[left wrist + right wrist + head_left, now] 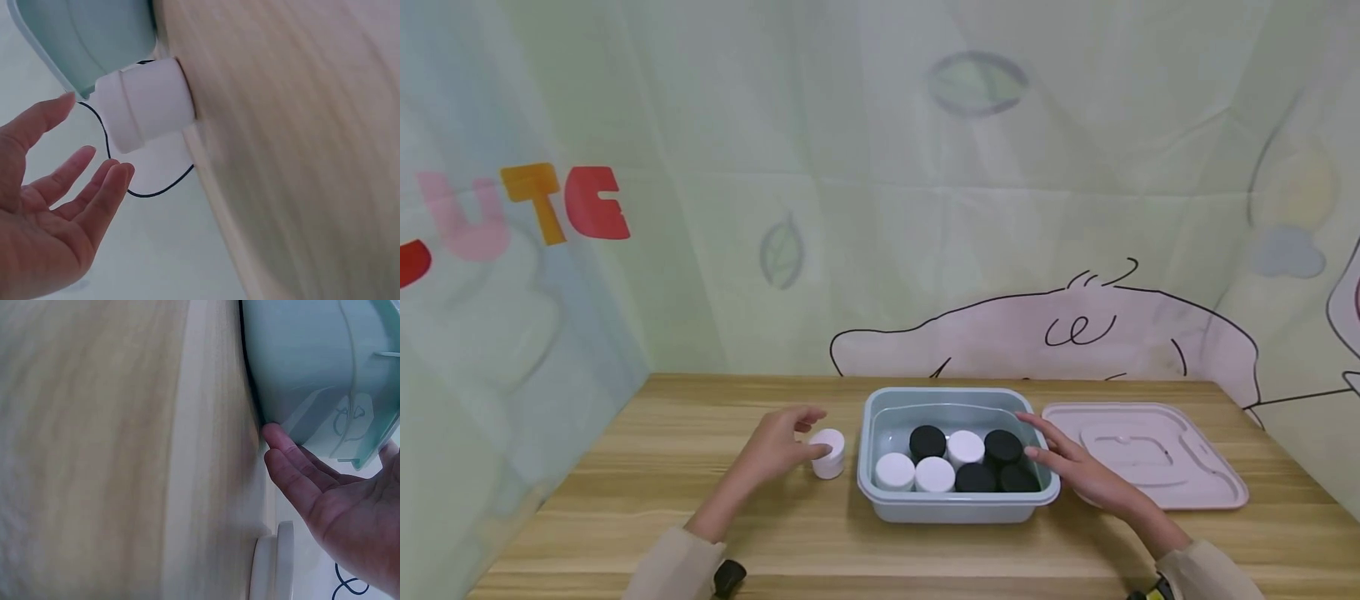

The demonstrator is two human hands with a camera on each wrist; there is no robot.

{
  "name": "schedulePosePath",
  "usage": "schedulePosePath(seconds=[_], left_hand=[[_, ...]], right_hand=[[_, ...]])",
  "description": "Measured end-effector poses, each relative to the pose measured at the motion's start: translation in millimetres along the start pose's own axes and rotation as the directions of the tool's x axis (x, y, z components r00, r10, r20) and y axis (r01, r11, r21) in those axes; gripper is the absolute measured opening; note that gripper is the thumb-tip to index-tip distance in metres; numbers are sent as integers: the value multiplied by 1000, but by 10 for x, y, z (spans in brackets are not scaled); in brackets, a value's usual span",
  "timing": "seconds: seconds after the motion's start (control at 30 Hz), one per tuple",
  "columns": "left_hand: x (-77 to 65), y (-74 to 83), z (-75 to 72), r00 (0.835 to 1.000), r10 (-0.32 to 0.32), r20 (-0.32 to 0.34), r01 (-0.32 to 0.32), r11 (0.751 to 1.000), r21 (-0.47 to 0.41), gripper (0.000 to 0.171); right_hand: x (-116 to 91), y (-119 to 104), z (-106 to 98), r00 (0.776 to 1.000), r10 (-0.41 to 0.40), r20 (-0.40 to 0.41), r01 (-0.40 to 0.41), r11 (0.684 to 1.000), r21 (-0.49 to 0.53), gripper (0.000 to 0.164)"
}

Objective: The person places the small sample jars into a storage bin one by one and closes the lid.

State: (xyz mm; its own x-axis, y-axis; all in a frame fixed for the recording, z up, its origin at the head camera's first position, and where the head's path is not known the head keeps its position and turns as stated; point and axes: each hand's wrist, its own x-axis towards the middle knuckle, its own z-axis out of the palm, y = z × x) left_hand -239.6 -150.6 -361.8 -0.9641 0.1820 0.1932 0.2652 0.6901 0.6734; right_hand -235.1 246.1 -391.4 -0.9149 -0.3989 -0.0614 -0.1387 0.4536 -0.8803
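My left hand (780, 447) reaches round a small white round jar (828, 455) on the table, left of the box, its thumb overlapping the lid in the head view. Seen from the left wrist, the fingers are spread and a gap shows between the fingertips and the jar (147, 103). A pale blue-green plastic box (955, 508) stands at the centre, with several white jars (935, 477) and black jars (928, 443) inside. At its right side is my right hand (1086, 473), fingers extended, thumb near the rim; lower fingertips (273, 434) rest by the outer wall's base.
A pale pink lid (1150, 467) lies flat on the wooden table (715, 404), right of the box and partly behind my right hand. A printed cloth backdrop (850, 208) rises behind the table's back edge and along its left side.
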Motion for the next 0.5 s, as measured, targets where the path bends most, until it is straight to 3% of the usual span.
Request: schedulePosePath(seconds=[0.2, 0.5], left_hand=[[-7, -62, 40, 997, -61, 35, 62, 998, -2, 48], [3, -96, 77, 995, -81, 57, 83, 996, -40, 43]], right_hand=[[6, 14, -3, 1000, -10, -3, 10, 1000, -8, 53], [7, 28, 0, 1000, -7, 0, 7, 1000, -8, 54]])
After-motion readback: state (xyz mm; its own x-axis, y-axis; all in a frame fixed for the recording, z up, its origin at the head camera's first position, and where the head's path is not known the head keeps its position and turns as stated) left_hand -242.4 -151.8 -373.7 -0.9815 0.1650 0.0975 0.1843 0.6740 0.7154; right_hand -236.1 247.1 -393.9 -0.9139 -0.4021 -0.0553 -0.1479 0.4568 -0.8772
